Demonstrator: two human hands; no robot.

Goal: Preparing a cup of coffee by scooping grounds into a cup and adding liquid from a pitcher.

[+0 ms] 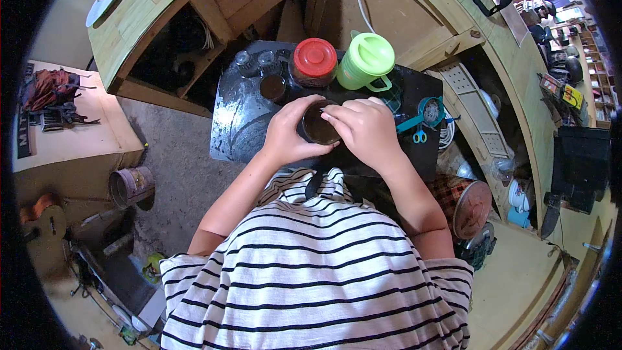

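My left hand [290,132] curls around a wide cup of dark brown liquid [318,129], held just over the near part of a black table [243,133]. Over the cup's right rim, my right hand [369,129] pinches what looks like a thin utensil [322,111]; most of it is hidden by the fingers and the liquid. Beyond the left hand stands a glass of dark liquid [273,87]. Two clear glasses [246,62] sit behind it. A jar with a red lid [315,57] and a light green lidded pitcher [367,61] stand at the back.
A teal strainer [430,111] and blue-handled scissors [419,135] lie at the table's right side. Wooden counters [160,14] with open shelves curve around the back and right. A metal bucket [131,186] is on the left. A round-topped stool [472,209] stands at right.
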